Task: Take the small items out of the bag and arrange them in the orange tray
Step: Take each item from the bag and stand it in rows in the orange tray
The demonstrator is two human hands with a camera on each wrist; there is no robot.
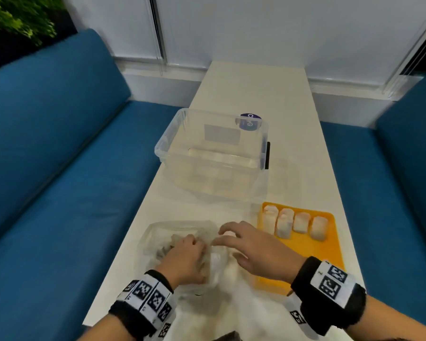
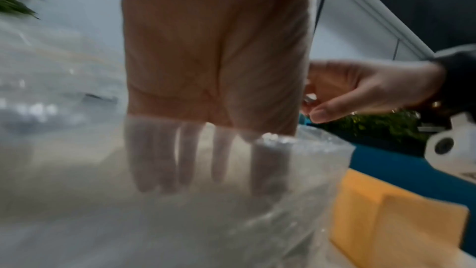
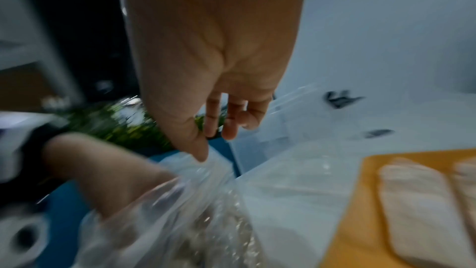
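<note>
Looks like an office lounge or café booth: blue upholstered benches (image 1: 59, 148) flank a narrow white table (image 1: 256, 89), white-blinded window (image 1: 256, 25) behind, green foliage (image 1: 17, 18) far-left.

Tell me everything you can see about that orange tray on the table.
The orange tray is a shallow rectangular dish with a low raised rim and rounded corners; it looks like plastic. It lies flat on the white table, near its right edge and just in front of the clear plastic box. Four pale wrapped items sit side by side in a row along its far end; the near half shows bare. The right hand and its wrist hover over its near left corner.
</note>
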